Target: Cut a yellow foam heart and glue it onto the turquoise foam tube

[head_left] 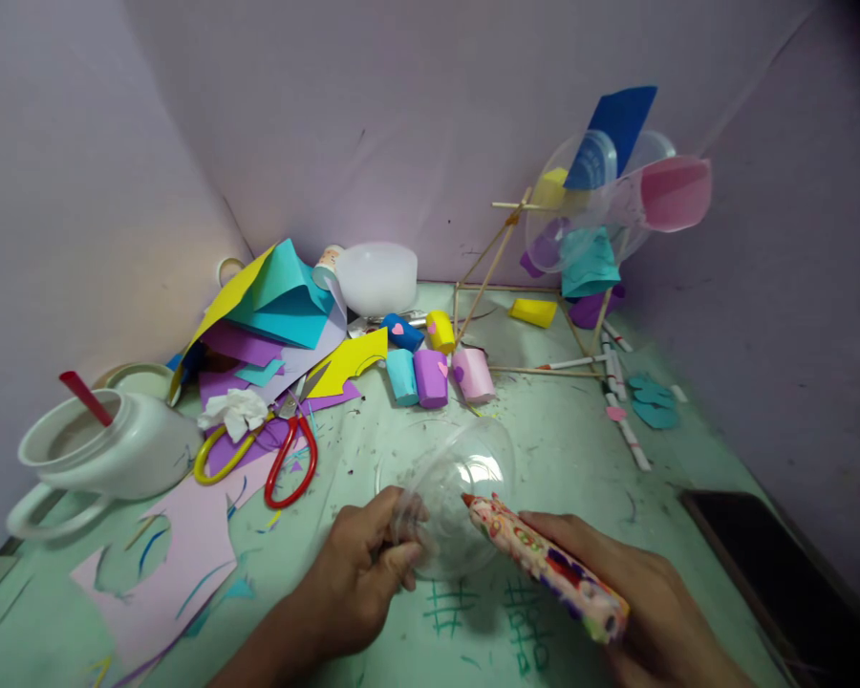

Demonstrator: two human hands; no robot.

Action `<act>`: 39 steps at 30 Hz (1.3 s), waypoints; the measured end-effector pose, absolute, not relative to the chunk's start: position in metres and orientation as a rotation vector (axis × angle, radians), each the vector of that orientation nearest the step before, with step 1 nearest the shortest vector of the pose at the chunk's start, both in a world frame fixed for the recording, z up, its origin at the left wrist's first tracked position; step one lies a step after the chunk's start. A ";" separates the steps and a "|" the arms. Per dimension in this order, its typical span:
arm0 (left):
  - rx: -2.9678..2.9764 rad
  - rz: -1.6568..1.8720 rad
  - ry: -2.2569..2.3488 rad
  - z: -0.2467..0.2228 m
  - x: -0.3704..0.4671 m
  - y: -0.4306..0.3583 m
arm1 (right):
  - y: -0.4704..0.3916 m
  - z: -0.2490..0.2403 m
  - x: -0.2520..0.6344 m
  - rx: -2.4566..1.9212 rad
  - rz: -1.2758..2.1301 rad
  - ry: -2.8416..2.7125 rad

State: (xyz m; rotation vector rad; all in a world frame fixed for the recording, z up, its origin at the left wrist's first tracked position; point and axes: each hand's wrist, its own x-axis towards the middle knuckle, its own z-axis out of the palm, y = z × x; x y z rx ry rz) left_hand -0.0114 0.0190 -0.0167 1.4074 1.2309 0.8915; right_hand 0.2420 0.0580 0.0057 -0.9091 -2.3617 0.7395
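Note:
My left hand [362, 569] pinches the rim of a clear round plastic lid [465, 478] between thumb and fingers, tilting it up over the table. In my right hand [609, 583] is a glue gun [545, 554] with a colourful patterned covering. Its orange tip points at the lid, close to the surface; whether it touches I cannot tell. Just beyond the lid lie small paper cups: turquoise [402, 376], purple [431, 378], pink [474, 374], blue [402, 332] and yellow [440, 331], some with hearts.
A stick frame [498, 263] at the back right carries a wheel of clear discs with paper cups [591, 263]. Scissors [291, 459], coloured paper [287, 296] and cut scraps [168, 573] lie left, near a white mug-like container [143, 449]. A dark phone [766, 573] rests at right.

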 end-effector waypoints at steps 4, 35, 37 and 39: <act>1.493 0.889 1.272 -0.015 -0.010 0.016 | 0.049 0.005 0.244 -1.132 1.139 -2.138; 1.653 0.714 1.490 -0.008 -0.009 0.012 | 0.031 0.002 0.233 -1.634 1.689 -1.314; 1.656 0.704 1.506 -0.008 -0.009 0.011 | 0.031 -0.002 0.236 -1.607 1.686 -1.335; 1.655 0.716 1.510 -0.008 -0.009 0.011 | 0.030 -0.006 0.238 -1.563 1.669 -1.405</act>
